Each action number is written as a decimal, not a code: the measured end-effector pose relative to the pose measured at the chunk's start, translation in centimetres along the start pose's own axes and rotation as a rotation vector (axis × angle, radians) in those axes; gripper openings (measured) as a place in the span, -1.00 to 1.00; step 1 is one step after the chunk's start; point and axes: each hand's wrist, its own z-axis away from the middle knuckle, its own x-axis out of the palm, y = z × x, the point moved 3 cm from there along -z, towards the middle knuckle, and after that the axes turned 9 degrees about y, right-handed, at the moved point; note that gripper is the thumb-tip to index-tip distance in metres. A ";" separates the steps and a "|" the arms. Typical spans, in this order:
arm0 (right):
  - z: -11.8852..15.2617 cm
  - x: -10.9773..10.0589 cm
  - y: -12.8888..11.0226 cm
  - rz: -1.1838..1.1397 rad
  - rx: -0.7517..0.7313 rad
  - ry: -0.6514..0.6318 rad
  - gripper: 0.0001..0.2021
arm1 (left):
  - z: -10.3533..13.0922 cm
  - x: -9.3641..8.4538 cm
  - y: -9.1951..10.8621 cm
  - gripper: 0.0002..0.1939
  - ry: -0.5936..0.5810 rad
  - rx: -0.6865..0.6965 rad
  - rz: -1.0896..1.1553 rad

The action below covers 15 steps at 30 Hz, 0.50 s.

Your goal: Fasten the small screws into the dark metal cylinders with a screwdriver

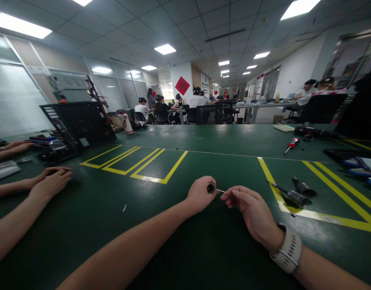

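Observation:
My left hand is closed around a small dark cylindrical part, its round open end facing me. Most of that part is hidden in the palm. A thin metal rod runs from beside the cylinder to the fingertips of my right hand, which pinch its end. Whether the rod touches the cylinder I cannot tell. Right of my hands lie two grey metal housings with open round ends, the nearer housing beside the farther housing. A tiny dark piece rests on the yellow tape near them.
The green table carries yellow tape outlines. A red-handled screwdriver lies at the right, near a black tool. On the left are another person's hands and a black frame. People sit at tables farther back.

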 end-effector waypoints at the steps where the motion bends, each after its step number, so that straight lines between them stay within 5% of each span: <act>1: -0.1 -0.1 0.0 -0.019 0.011 0.003 -0.83 | 0.0 0.0 0.0 -0.92 -0.005 -0.001 0.005; 15: 0.0 -0.6 0.0 -0.077 0.037 0.055 -0.83 | -0.1 0.2 -0.5 -0.90 -0.024 -0.041 0.017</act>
